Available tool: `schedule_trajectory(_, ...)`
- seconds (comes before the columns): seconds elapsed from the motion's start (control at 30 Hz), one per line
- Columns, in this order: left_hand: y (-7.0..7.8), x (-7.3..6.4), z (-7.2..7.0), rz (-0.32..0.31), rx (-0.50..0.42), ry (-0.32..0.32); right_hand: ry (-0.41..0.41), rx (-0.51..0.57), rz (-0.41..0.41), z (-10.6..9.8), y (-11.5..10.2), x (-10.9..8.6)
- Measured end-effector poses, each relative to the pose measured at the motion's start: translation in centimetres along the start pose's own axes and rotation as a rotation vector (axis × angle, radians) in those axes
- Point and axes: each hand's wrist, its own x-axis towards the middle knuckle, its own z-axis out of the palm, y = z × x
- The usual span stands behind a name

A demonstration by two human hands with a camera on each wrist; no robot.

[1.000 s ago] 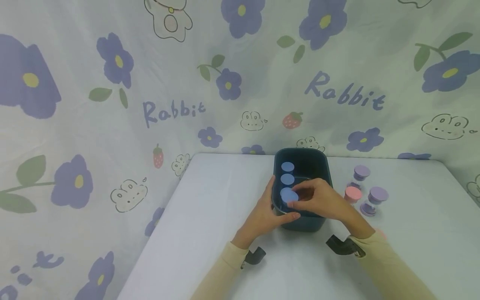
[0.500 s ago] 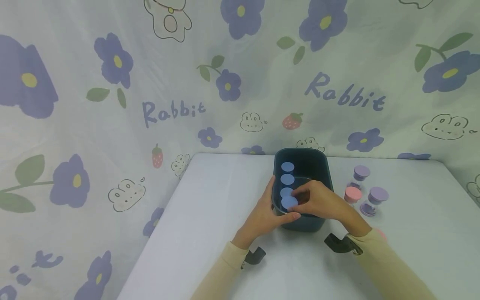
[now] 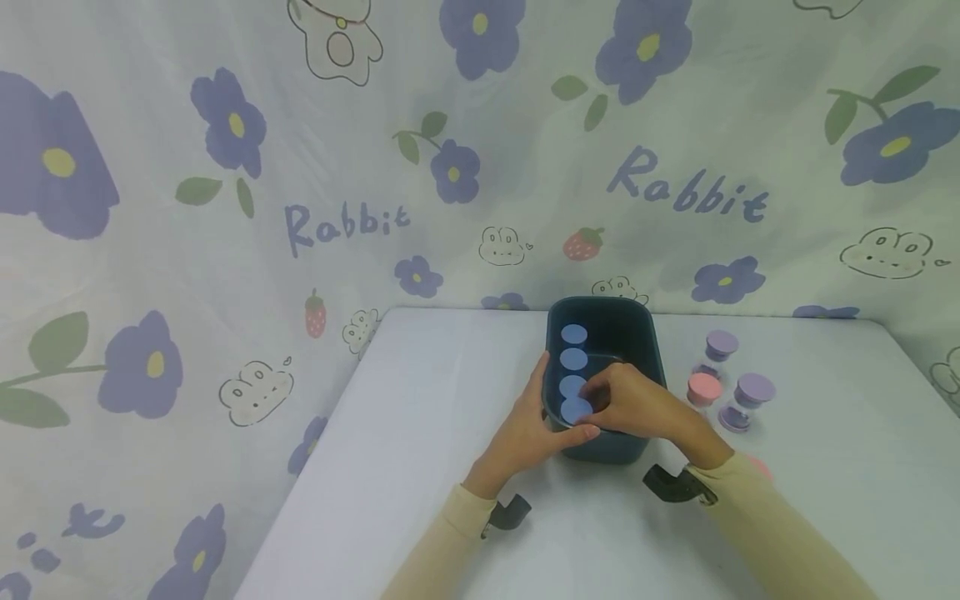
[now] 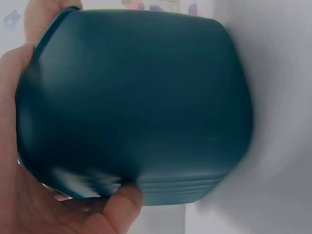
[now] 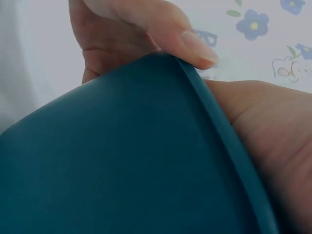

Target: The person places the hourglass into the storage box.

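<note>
A deep teal box (image 3: 606, 448) stands on the white table, its near end toward me. My left hand (image 3: 521, 437) grips its near left corner, thumb along the near wall and fingers up the left side. Inside, three blue round caps (image 3: 573, 359) line the left wall. At the near end of that row is another blue-capped piece (image 3: 573, 410), pinched between thumb and index finger of my right hand (image 3: 637, 404). Its lower part is hidden in the box. In the right wrist view, the box wall (image 5: 122, 146) covers what the right fingers hold.
Right of the box stand two purple-capped pieces (image 3: 755, 389) with clear, waisted bodies and a pink-capped one (image 3: 705, 390). Another pink piece (image 3: 761, 467) shows partly behind the right sleeve. A flower-print cloth (image 3: 480, 167) hangs behind the table.
My right hand has moved the pinched blue-capped piece toward me and lower, to the box's near end, uncovering more of the third cap. The left hand and box have stayed put.
</note>
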Motion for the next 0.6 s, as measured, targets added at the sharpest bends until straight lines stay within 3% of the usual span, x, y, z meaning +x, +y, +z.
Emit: schedule_trajectory(0.6,-0.10,0.01,0.23,0.001,-0.011,0.002,-0.006,-0.015,0.024,0.46,-0.13,0.23)
